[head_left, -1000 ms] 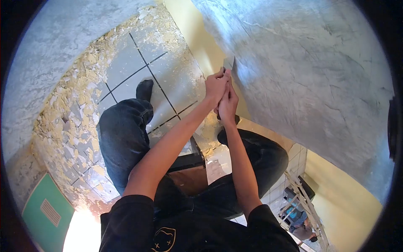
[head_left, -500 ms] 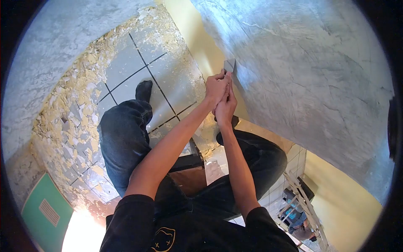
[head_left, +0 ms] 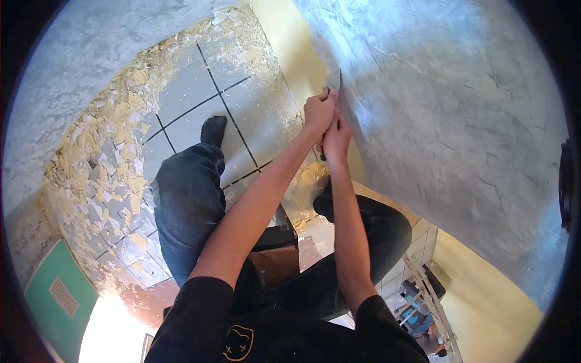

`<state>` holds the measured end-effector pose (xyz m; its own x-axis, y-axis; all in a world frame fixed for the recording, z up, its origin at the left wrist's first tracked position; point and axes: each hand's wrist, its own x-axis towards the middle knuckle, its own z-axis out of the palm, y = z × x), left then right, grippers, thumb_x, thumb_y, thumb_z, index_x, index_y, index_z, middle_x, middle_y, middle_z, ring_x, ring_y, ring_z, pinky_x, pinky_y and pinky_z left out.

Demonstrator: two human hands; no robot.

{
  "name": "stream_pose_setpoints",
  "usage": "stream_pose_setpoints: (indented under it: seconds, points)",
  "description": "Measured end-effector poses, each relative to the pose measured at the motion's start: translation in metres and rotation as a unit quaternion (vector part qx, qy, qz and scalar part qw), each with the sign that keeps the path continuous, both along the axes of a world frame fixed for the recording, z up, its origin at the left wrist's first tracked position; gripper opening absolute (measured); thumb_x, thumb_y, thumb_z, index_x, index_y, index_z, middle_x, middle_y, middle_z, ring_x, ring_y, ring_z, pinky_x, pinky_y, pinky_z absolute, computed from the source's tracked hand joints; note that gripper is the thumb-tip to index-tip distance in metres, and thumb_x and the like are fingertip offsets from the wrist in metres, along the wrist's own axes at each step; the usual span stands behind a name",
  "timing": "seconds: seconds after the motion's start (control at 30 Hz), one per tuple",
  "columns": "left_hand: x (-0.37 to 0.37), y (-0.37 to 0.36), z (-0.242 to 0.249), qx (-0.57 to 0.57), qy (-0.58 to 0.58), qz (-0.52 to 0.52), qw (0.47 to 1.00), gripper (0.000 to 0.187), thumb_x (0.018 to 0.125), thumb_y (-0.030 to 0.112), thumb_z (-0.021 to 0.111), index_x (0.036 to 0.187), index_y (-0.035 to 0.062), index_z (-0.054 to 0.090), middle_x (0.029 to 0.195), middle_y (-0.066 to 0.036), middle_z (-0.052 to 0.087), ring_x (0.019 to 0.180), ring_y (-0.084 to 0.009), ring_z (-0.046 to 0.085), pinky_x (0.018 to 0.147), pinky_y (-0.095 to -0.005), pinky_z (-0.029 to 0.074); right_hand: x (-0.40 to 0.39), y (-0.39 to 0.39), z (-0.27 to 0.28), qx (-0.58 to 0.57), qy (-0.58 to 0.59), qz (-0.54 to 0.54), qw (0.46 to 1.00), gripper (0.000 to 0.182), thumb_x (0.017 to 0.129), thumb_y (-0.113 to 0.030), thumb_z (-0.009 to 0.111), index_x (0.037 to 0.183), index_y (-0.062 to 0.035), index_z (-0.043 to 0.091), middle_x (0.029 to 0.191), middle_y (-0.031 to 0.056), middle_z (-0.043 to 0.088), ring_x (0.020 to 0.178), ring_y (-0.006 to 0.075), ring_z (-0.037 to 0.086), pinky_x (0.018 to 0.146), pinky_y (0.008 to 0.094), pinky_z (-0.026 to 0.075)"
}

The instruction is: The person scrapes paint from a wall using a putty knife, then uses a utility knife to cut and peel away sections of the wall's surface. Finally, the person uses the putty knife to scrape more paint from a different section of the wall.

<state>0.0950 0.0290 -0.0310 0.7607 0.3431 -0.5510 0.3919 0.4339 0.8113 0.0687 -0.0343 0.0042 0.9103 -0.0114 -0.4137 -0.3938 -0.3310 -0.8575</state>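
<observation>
A scraper (head_left: 333,79) with a flat metal blade meets the wall where the bare grey surface (head_left: 448,121) borders the yellow paint (head_left: 296,51). My left hand (head_left: 319,113) is closed around it near the blade. Just behind, my right hand (head_left: 336,140) is wrapped on the handle, pressed against the left. The handle is mostly hidden by my fingers; a dark end of it shows below the right hand.
Paint flakes (head_left: 91,181) cover much of the tiled floor (head_left: 193,91). My knees are bent apart, with a dark low object (head_left: 275,237) between them. A green panel (head_left: 60,296) stands at lower left. A wooden ladder (head_left: 433,302) and another person (head_left: 423,327) are at lower right.
Both hands and the scraper have moved a little farther from me along the wall. The blade now appears turned more edge-on. The whole view has shifted slightly.
</observation>
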Motion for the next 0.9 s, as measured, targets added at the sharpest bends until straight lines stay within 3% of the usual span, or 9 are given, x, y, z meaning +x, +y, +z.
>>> stream_pose_setpoints:
  seconds: [0.1,0.33,0.4,0.53,0.6,0.63,0.7,0.83,0.9]
  points:
    - [-0.015,-0.001,-0.005,-0.035,-0.015,0.006,0.999,0.044,0.092,0.031,0.060,0.119,-0.0032,0.062,0.087,-0.008,0.066,0.074,-0.0121,0.056,0.065,-0.0262,0.048,-0.012,0.001,0.000,0.003,0.005,0.020,1.000,0.045,0.103,-0.036,0.040,0.136,-0.0077,0.050,0.070,0.0048,0.059,0.045,0.0073,0.043,0.040,0.0263,0.035]
    - [-0.050,-0.035,0.002,-0.074,-0.062,-0.039,0.995,0.039,0.092,0.029,0.062,0.114,-0.0028,0.064,0.079,0.000,0.061,0.069,-0.0068,0.047,0.061,-0.0231,0.042,-0.059,-0.027,-0.006,0.013,-0.102,-0.055,0.993,0.045,0.103,-0.037,0.037,0.131,-0.0060,0.054,0.060,-0.0001,0.050,0.043,0.0047,0.041,0.037,0.0238,0.032]
    - [-0.054,-0.040,0.009,-0.092,-0.068,-0.041,0.993,0.038,0.092,0.029,0.062,0.113,-0.0027,0.065,0.077,0.001,0.059,0.068,-0.0063,0.045,0.060,-0.0227,0.041,-0.060,-0.045,-0.005,-0.011,-0.030,-0.011,0.999,0.045,0.104,-0.033,0.038,0.140,-0.0061,0.045,0.095,0.0104,0.066,0.071,0.0106,0.058,0.063,0.0256,0.048]
    - [-0.047,-0.041,0.003,-0.074,-0.045,-0.036,0.996,0.037,0.093,0.029,0.062,0.113,-0.0028,0.065,0.075,0.001,0.058,0.066,-0.0061,0.045,0.057,-0.0237,0.040,-0.054,-0.040,-0.009,-0.005,-0.108,-0.010,0.994,0.045,0.103,-0.032,0.039,0.140,-0.0062,0.045,0.102,0.0114,0.067,0.073,0.0124,0.059,0.065,0.0267,0.049]
    - [-0.042,-0.039,-0.003,-0.043,-0.045,-0.046,0.997,0.038,0.093,0.029,0.061,0.113,-0.0029,0.064,0.074,0.001,0.058,0.066,-0.0061,0.045,0.056,-0.0240,0.040,-0.053,-0.035,0.004,0.004,-0.052,-0.014,0.999,0.045,0.104,-0.036,0.036,0.143,-0.0138,0.043,0.056,-0.0035,0.042,0.040,0.0044,0.035,0.035,0.0236,0.029]
    - [-0.039,-0.038,-0.002,-0.062,-0.042,-0.035,0.997,0.037,0.093,0.028,0.061,0.114,-0.0032,0.064,0.073,0.001,0.057,0.064,-0.0063,0.045,0.055,-0.0245,0.040,-0.050,-0.036,-0.004,0.004,-0.051,-0.015,0.999,0.045,0.104,-0.036,0.036,0.143,-0.0138,0.043,0.056,-0.0035,0.042,0.040,0.0044,0.035,0.035,0.0236,0.029]
    - [-0.035,-0.034,-0.002,-0.080,-0.035,-0.025,0.996,0.037,0.092,0.027,0.061,0.114,-0.0035,0.064,0.072,0.001,0.057,0.063,-0.0065,0.044,0.054,-0.0249,0.040,-0.042,-0.039,-0.025,-0.044,-0.119,-0.001,0.992,0.044,0.103,-0.031,0.040,0.139,-0.0058,0.046,0.104,0.0134,0.067,0.073,0.0137,0.060,0.065,0.0274,0.050]
    - [-0.027,-0.018,-0.014,-0.026,-0.037,-0.067,0.997,0.040,0.090,0.031,0.061,0.107,-0.0042,0.066,0.072,-0.006,0.062,0.065,-0.0118,0.052,0.062,-0.0288,0.044,-0.039,-0.012,-0.016,-0.019,-0.033,-0.060,0.997,0.043,0.103,-0.031,0.040,0.138,-0.0064,0.048,0.101,0.0143,0.067,0.068,0.0142,0.060,0.060,0.0268,0.050]
    - [-0.024,-0.008,-0.017,-0.001,-0.038,-0.092,0.995,0.043,0.088,0.037,0.061,0.102,-0.0037,0.068,0.074,-0.013,0.068,0.070,-0.0171,0.061,0.070,-0.0322,0.049,-0.025,-0.016,-0.067,-0.172,-0.434,-0.004,0.884,0.042,0.103,-0.030,0.040,0.137,-0.0082,0.049,0.084,0.0107,0.066,0.048,0.0113,0.050,0.043,0.0263,0.042]
